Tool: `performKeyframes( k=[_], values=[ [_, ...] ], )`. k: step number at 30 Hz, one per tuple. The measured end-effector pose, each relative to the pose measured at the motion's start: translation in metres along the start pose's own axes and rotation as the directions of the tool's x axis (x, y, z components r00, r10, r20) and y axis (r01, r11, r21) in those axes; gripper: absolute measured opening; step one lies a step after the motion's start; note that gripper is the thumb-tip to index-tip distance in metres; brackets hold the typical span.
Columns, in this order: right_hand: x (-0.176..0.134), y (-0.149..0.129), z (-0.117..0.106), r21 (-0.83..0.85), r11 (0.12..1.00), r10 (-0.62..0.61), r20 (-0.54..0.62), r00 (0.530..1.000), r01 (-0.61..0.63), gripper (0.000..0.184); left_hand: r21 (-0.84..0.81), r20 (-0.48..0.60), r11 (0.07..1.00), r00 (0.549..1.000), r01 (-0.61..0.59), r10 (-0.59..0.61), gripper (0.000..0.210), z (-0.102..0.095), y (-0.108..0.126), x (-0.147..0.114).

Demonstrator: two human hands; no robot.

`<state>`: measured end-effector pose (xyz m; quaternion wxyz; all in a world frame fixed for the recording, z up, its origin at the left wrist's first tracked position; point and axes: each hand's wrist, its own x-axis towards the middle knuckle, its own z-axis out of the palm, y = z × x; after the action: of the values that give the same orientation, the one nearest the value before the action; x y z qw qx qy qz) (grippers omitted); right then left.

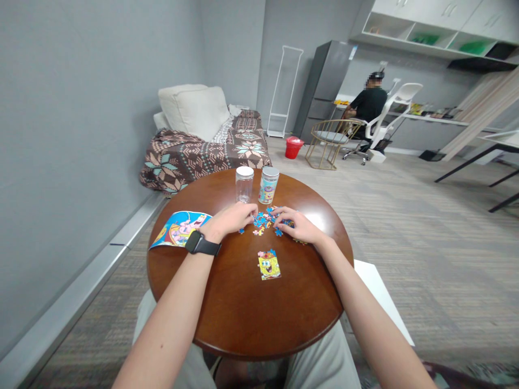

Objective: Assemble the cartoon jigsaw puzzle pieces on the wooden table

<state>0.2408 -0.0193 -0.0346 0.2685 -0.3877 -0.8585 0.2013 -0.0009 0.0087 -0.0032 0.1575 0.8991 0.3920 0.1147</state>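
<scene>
Head view: nearest, a joined puzzle section (270, 265) is laid on the round worktop (259, 319). Beyond it, loose puzzle pieces (263, 219) are reached by the left hand (233, 220), curled; whether a piece is pinched in its grip cannot be told. Their right side is partly covered by the right hand (299, 226), its grip spread. A picture sheet (174, 229) is overlapped by the left wrist (211, 233). Behind, a clear jar (244, 186) and a printed jar (268, 186) are set side by side.
</scene>
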Motion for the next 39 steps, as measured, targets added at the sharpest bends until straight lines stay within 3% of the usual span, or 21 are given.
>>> performKeyframes(
  k=[4,10,23,30,39],
  values=[
    [-0.0006,0.0009,0.0002,0.004,1.0,0.0,0.0,1.0,0.0,0.015,-0.005,0.012,1.0,0.999,0.03,-0.03,0.016,0.0003,-0.0003,0.0008],
    [-0.0013,0.0004,-0.0006,0.004,1.0,0.006,0.0,1.0,-0.006,0.016,0.071,-0.05,0.992,0.993,-0.101,0.104,0.016,0.0034,-0.0056,0.0043],
    [-0.0005,0.0006,-0.0016,-0.004,1.0,-0.011,-0.007,1.0,0.011,0.016,-0.029,0.009,1.0,1.0,-0.01,0.01,0.009,-0.0012,0.0016,0.0008],
    [-0.0004,0.0005,-0.0016,-0.005,1.0,-0.016,-0.014,1.0,0.016,0.017,-0.005,0.018,0.994,0.994,-0.107,0.107,0.006,-0.0013,-0.0023,0.0034],
    [-0.0003,0.0006,-0.0024,-0.007,1.0,-0.013,-0.018,1.0,0.012,0.017,0.004,-0.004,0.995,0.995,-0.103,0.103,0.016,-0.0003,-0.002,0.0035]
  ],
)
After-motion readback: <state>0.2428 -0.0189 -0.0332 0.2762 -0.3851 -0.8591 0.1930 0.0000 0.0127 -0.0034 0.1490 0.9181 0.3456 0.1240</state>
